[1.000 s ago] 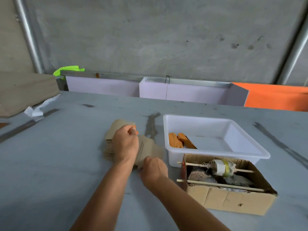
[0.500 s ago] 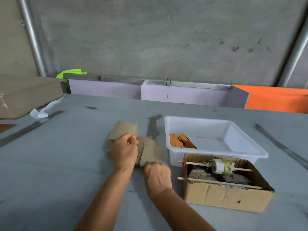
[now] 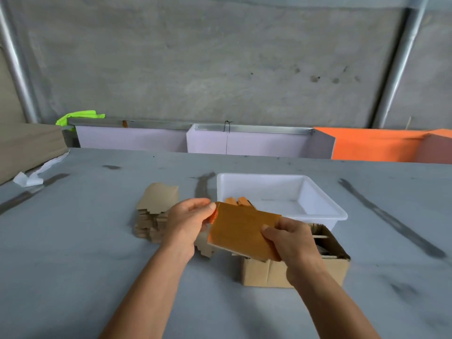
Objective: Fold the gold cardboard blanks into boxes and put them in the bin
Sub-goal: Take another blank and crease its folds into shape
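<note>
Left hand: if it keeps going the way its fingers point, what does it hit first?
The left hand points right, already pinching the flat gold cardboard blank. Beyond that, probably the white plastic bin, though depth is unclear.

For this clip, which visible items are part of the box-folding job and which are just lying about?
Part of the job:
- gold blank, held by left hand and right hand
- stack of blanks
- white bin
- gold pieces in the bin

Lying about:
- brown carton
- green cloth
- white scrap
</note>
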